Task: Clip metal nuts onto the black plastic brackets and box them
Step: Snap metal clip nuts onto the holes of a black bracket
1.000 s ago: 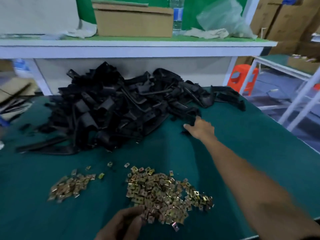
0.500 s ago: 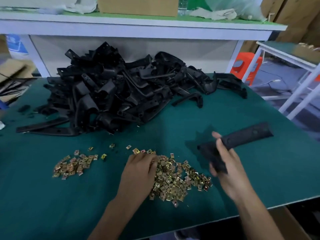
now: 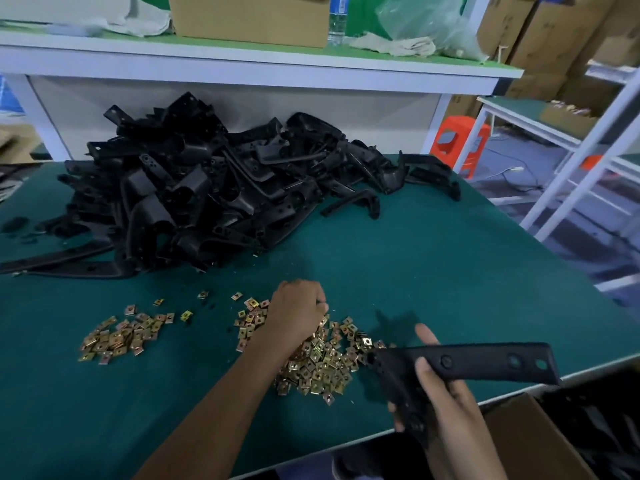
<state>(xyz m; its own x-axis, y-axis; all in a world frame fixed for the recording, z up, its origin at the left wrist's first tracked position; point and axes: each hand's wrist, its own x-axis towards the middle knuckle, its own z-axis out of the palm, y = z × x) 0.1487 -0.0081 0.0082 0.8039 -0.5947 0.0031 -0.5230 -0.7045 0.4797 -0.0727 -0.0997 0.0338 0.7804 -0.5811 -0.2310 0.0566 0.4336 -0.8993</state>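
My right hand (image 3: 438, 389) grips a long black plastic bracket (image 3: 481, 363) at its bend, holding it over the table's front right edge. My left hand (image 3: 298, 308) lies knuckles up on the larger heap of brass-coloured metal nuts (image 3: 322, 365), fingers curled down into them; whether it pinches one is hidden. A smaller heap of nuts (image 3: 119, 336) lies to the left. A big pile of black brackets (image 3: 207, 188) fills the back of the green table (image 3: 433, 265).
An open cardboard box (image 3: 530, 441) holding black parts sits below the table's front right corner. A white shelf (image 3: 242, 69) with a carton, bottle and plastic bag runs behind the pile. White racks and an orange stool stand to the right.
My right hand pulled one bracket out of the pile and brought it back to the front edge. My left hand moved forward onto the large nut heap.
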